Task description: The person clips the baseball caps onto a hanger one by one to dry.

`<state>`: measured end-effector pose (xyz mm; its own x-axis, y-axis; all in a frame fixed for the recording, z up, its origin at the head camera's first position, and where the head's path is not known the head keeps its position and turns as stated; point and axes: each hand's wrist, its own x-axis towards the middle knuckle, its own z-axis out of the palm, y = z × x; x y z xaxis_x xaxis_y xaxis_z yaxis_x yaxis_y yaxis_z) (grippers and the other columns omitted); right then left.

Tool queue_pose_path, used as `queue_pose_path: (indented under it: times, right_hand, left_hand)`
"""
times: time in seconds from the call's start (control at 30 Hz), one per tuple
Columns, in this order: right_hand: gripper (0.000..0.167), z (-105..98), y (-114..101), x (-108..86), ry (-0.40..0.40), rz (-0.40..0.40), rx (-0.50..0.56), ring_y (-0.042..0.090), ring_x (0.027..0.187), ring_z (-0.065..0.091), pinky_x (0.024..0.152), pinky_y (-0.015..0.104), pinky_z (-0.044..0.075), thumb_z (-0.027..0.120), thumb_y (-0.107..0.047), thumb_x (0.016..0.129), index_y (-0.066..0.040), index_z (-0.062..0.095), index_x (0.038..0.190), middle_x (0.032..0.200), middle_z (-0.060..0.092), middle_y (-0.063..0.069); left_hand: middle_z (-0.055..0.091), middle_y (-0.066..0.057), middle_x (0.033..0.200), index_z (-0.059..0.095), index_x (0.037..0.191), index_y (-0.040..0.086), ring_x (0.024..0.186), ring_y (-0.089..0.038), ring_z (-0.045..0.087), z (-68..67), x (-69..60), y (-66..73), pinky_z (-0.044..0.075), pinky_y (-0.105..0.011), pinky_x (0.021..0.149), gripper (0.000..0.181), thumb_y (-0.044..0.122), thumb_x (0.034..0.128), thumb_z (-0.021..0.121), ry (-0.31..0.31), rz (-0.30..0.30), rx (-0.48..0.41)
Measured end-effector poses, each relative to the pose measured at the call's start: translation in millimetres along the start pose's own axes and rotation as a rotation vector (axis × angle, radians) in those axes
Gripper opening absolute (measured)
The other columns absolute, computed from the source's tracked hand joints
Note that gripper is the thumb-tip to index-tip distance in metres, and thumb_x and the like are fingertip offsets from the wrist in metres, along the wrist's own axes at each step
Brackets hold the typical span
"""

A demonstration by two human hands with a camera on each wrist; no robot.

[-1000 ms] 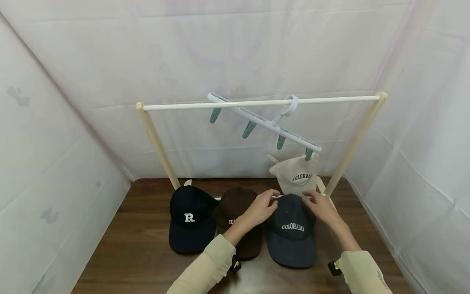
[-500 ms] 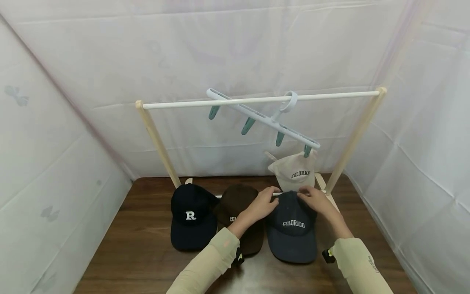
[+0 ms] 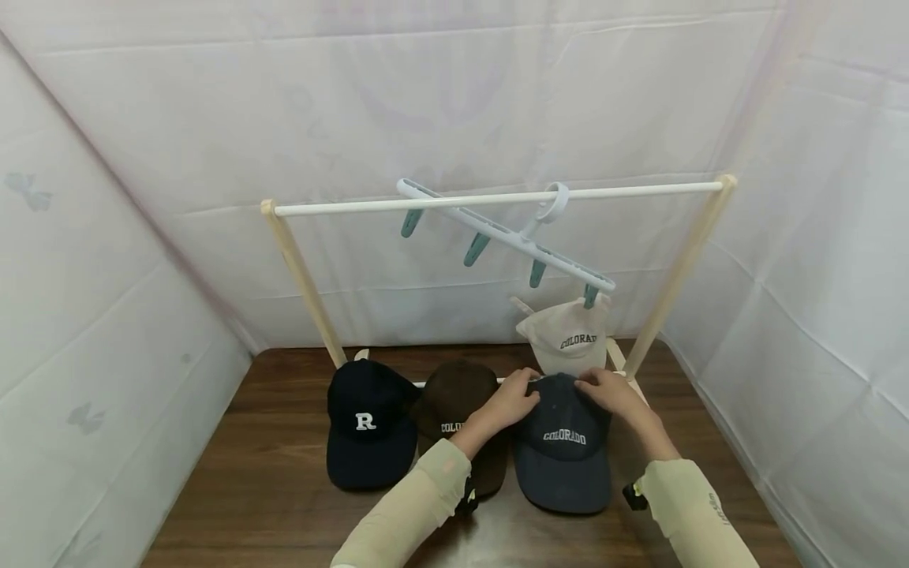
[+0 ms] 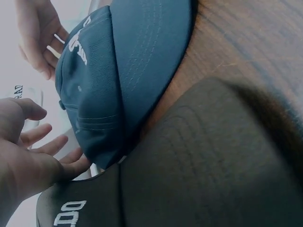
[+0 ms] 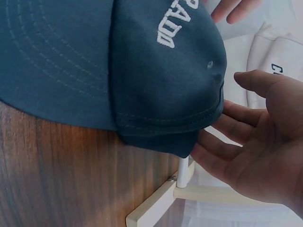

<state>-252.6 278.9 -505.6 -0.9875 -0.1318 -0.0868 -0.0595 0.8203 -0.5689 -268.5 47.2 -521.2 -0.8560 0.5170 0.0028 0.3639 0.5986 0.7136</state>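
Note:
A dark blue cap [image 3: 564, 457] lettered COLORADO lies on the table, its brim toward me. At its left rear my left hand [image 3: 513, 401] has its fingers extended, fingertips by the cap's edge and thumb apart. On the other side my right hand [image 3: 611, 392] reaches its fingers behind the crown; in the right wrist view the thumb [image 5: 253, 81] stands off the fabric. Behind, a cream cap [image 3: 568, 335] hangs from the end clip [image 3: 591, 296] of a pale blue hanger [image 3: 507, 235]. My left forearm partly covers a brown cap [image 3: 454, 394].
A navy cap [image 3: 371, 426] with a white R lies at the left on the wooden table [image 3: 241, 465]. The rack's white top bar [image 3: 341, 207] carries the hanger, whose other green clips [image 3: 476, 249] hold nothing. Wooden posts [image 3: 682, 268] stand at both sides, with white cloth walls around.
My right hand has shifted slightly left and closer to the blue cap's crown. The left hand stays near the cap's left rear. The caps and hanger look unmoved apart from slight camera motion.

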Motion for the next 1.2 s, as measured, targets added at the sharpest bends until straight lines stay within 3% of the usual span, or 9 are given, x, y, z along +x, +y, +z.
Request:
queue_pose_path:
  times: [0.33, 0.53, 0.7, 0.83, 1.03, 1.2]
  right_hand:
    - [0.039, 0.6, 6.1, 7.1, -0.033, 0.019, -0.018, 0.033, 0.094, 0.068, 0.08, 0.048, 0.056, 0.058, -0.026, 0.103, 0.009, 0.068, 0.116, 0.106, 0.071, 0.022]
    - [0.037, 0.4, 9.5, 12.2, -0.077, 0.023, -0.007, 0.021, 0.076, 0.063, 0.068, 0.039, 0.053, 0.059, -0.029, 0.103, 0.005, 0.073, 0.102, 0.086, 0.069, 0.01]
    - [0.039, 0.8, 13.8, 13.9, -0.116, 0.04, 0.028, 0.018, 0.071, 0.06, 0.066, 0.036, 0.051, 0.058, -0.031, 0.103, 0.003, 0.075, 0.096, 0.079, 0.066, 0.005]
    - [0.04, 2.9, 17.1, 14.5, -0.137, 0.029, 0.053, 0.017, 0.072, 0.061, 0.067, 0.035, 0.051, 0.057, -0.032, 0.103, 0.003, 0.075, 0.097, 0.08, 0.067, 0.005]
    - [0.039, 2.4, 20.7, 14.2, -0.165, -0.002, 0.066, 0.021, 0.078, 0.064, 0.072, 0.04, 0.053, 0.057, -0.032, 0.103, 0.004, 0.074, 0.1, 0.087, 0.07, 0.01]
    - [0.049, -7.6, 25.6, 12.7, -0.202, 0.005, 0.104, 0.03, 0.102, 0.067, 0.091, 0.05, 0.053, 0.056, -0.038, 0.101, 0.005, 0.072, 0.115, 0.111, 0.071, 0.019]
  left_hand:
    - [0.057, -0.02, 0.132, 0.054, 0.135, -0.001, 0.12, -0.031, 0.059, 6.3, 5.7, 0.6, 0.05, -0.04, 0.099, 0.035, 0.011, 0.1023, 0.056, 0.008, -0.035, 0.062]
    - [0.059, -0.022, 0.122, 0.053, 0.131, -0.005, 0.109, -0.033, 0.062, 9.9, 8.2, 0.4, 0.053, -0.041, 0.09, 0.034, 0.01, 0.1003, 0.057, 0.021, -0.056, 0.093]
    - [0.06, -0.024, 0.123, 0.053, 0.133, -0.008, 0.11, -0.036, 0.063, 15.3, 15.8, 0.0, 0.053, -0.044, 0.091, 0.037, 0.011, 0.1018, 0.06, 0.018, -0.112, 0.103]
    - [0.064, -0.022, 0.119, 0.057, 0.129, -0.007, 0.104, -0.033, 0.066, 19.2, 22.3, -3.4, 0.056, -0.041, 0.083, 0.036, 0.011, 0.0992, 0.066, 0.037, -0.145, 0.108]
    - [0.067, -0.018, 0.123, 0.066, 0.127, 0.0, 0.112, -0.031, 0.065, 15.4, 21.8, -1.4, 0.056, -0.039, 0.088, 0.03, 0.004, 0.0969, 0.067, 0.074, -0.118, -0.019]
    - [0.068, -0.016, 0.115, 0.069, 0.122, 0.002, 0.109, -0.031, 0.065, 5.9, 15.6, 4.6, 0.055, -0.039, 0.087, 0.026, 0.001, 0.0956, 0.068, 0.107, -0.076, -0.156]
